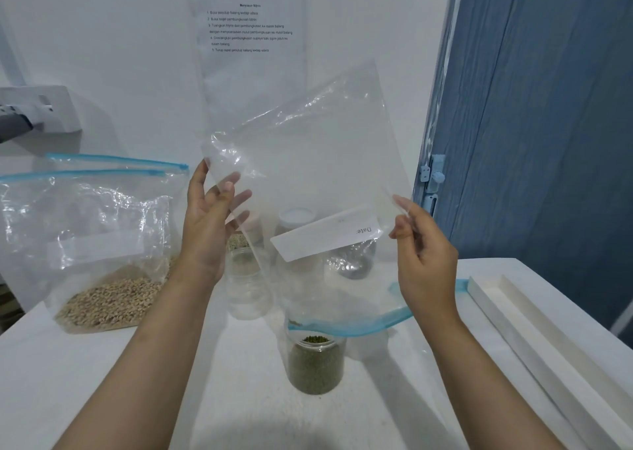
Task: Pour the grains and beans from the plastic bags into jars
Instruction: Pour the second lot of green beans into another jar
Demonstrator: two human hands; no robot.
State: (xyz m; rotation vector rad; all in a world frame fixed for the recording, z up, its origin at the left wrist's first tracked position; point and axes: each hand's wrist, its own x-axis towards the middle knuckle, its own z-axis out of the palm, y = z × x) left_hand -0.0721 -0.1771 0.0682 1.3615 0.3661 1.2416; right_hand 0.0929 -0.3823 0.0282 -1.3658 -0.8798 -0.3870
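Observation:
A clear empty zip bag point(308, 162) hangs upside down in front of me, its blue zip mouth point(363, 326) just above an open jar of green beans point(315, 364). My left hand point(212, 220) holds the bag's left edge, with the fingers behind the plastic. My right hand point(421, 247) pinches the right edge between thumb and fingers. An empty clear jar point(248, 288) stands behind, partly hidden by the bag. At the left leans a bag of pale grains point(99, 278) with a blue zip.
More jars point(352, 261) show blurred through the plastic near the wall. A second zip bag point(116, 160) stands behind the grain bag. White trim pieces point(534, 340) lie along the table's right side. A blue door point(534, 107) is at right, a printed sheet point(250, 21) on the wall.

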